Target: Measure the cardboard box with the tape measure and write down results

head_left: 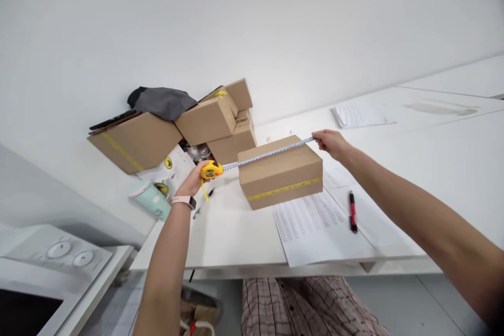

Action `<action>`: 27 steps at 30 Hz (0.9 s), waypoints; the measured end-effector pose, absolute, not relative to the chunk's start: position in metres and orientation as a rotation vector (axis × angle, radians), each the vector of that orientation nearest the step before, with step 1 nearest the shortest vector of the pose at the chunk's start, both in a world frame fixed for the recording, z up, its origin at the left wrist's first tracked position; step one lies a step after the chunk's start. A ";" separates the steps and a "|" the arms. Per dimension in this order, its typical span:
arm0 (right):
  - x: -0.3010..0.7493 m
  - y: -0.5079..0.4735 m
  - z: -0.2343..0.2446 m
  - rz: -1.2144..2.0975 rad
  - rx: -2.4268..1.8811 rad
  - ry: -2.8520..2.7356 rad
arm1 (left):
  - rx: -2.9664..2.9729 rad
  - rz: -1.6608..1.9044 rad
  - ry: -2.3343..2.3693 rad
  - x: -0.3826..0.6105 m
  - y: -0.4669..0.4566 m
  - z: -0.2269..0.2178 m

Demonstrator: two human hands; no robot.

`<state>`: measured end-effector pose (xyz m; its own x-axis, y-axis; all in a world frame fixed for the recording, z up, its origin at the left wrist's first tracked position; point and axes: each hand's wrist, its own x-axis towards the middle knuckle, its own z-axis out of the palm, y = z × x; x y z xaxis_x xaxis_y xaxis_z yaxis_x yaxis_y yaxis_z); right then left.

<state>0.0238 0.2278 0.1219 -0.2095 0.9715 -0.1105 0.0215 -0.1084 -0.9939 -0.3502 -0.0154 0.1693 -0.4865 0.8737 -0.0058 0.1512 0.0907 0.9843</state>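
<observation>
Tape blade point(268, 155) stretched along top edge of cardboard box point(281, 173), thin, springy, likely to kink or snap back, best pinched at its tip, right hand point(333, 143) pinching there past box's right corner, left hand point(191, 181) clasping yellow case point(211, 169) left of box.

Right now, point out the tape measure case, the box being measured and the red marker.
Tape measure case point(211, 169): head view, yellow housing in the left hand point(192, 182).
Box point(279, 165): head view, middle of its top face.
Red marker point(353, 212): head view, middle of its barrel.
</observation>
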 end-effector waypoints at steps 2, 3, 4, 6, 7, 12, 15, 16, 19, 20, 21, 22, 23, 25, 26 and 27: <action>0.012 0.227 0.109 1.449 -1.224 -1.369 | 1.011 1.422 1.727 -0.352 -0.009 0.158; 0.008 0.225 0.105 1.461 -1.228 -1.395 | 1.015 1.414 1.720 -0.351 -0.006 0.154; 0.004 0.224 0.101 1.477 -1.226 -1.419 | 1.023 1.408 1.709 -0.349 -0.003 0.150; 0.000 0.220 0.098 1.524 -1.208 -1.454 | 1.046 1.395 1.685 -0.345 0.005 0.146; -0.001 0.219 0.097 1.551 -1.198 -1.465 | 1.058 1.387 1.674 -0.343 0.009 0.145; -0.002 0.216 0.099 1.656 -1.204 -1.484 | 1.081 1.361 1.643 -0.341 0.021 0.142; -0.001 0.219 0.097 1.644 -1.270 -1.466 | 1.083 1.358 1.633 -0.344 0.021 0.137; 0.000 0.221 0.097 1.608 -1.300 -1.472 | 1.086 1.362 1.632 -0.344 0.021 0.135; 0.002 0.225 0.098 1.357 -1.382 -1.585 | 1.093 1.385 1.643 -0.343 0.021 0.134; 0.003 0.226 0.099 1.242 -1.410 -1.655 | 1.093 1.395 1.652 -0.342 0.020 0.137; 0.004 0.228 0.100 1.129 -1.444 -1.730 | 1.095 1.407 1.660 -0.340 0.019 0.140; 0.006 0.231 0.102 1.026 -1.478 -1.800 | 1.098 1.418 1.666 -0.338 0.016 0.146; 0.007 0.234 0.105 0.945 -1.500 -1.854 | 1.105 1.426 1.668 -0.333 0.011 0.152; 0.009 0.242 0.113 0.878 -1.466 -1.872 | 1.130 1.423 1.656 -0.319 -0.006 0.162; 0.009 0.246 0.118 0.890 -1.397 -1.836 | 1.143 1.395 1.623 -0.308 -0.017 0.165; 0.008 0.250 0.124 0.917 -1.304 -1.787 | 1.154 1.356 1.579 -0.293 -0.029 0.166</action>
